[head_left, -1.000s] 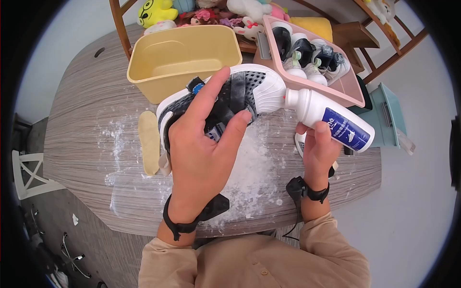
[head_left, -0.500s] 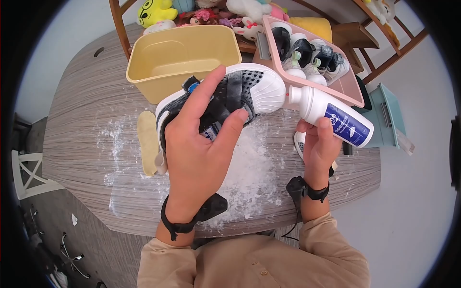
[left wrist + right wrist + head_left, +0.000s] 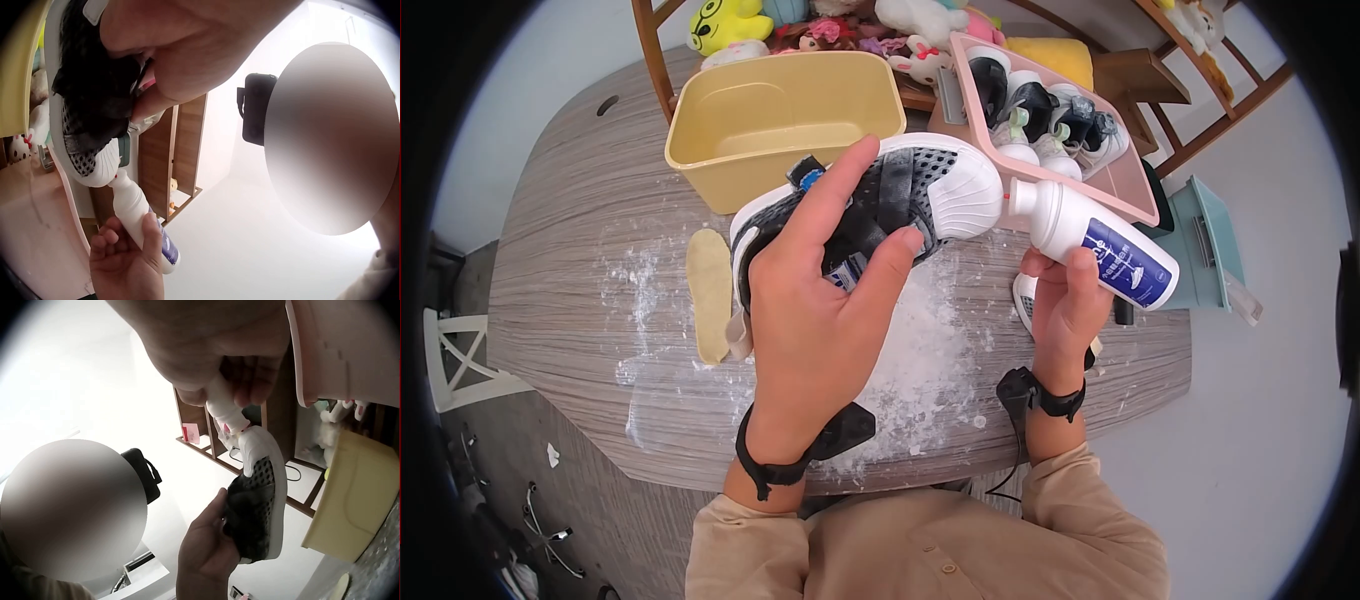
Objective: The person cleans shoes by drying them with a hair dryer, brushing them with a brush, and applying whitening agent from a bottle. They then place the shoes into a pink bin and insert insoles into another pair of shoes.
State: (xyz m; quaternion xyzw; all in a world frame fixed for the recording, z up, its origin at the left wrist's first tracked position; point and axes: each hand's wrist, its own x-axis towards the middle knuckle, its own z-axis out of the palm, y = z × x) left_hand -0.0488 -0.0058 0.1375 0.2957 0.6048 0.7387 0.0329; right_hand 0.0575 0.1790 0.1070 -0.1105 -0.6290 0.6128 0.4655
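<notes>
In the head view my left hand (image 3: 820, 300) holds up a black-and-white sneaker (image 3: 965, 195), thumb and index finger spread across its dark mesh upper. Its white ribbed toe faces right. My right hand (image 3: 1075, 300) grips a white bottle (image 3: 1125, 262) with a blue label, tilted so its neck meets the edge of the toe. A small red tip shows at the bottle's mouth. The right wrist view has the bottle mouth right at the toe (image 3: 256, 445) of the sneaker. In the left wrist view the bottle (image 3: 131, 203) lies between the right thumb and fingers.
White powder (image 3: 920, 360) is scattered over the wood-grain table. A beige insole (image 3: 707, 300) lies at left, and part of another shoe (image 3: 1025, 300) shows behind the right hand. Behind stand a yellow bin (image 3: 790, 180) and a pink bin (image 3: 1140, 180) of shoes. A teal container (image 3: 1200, 240) is at right.
The bottle has shifted slightly right and up, its mouth moving a little along the toe's edge. The sneaker dipped slightly left, then came back right. Both hands keep their hold.
</notes>
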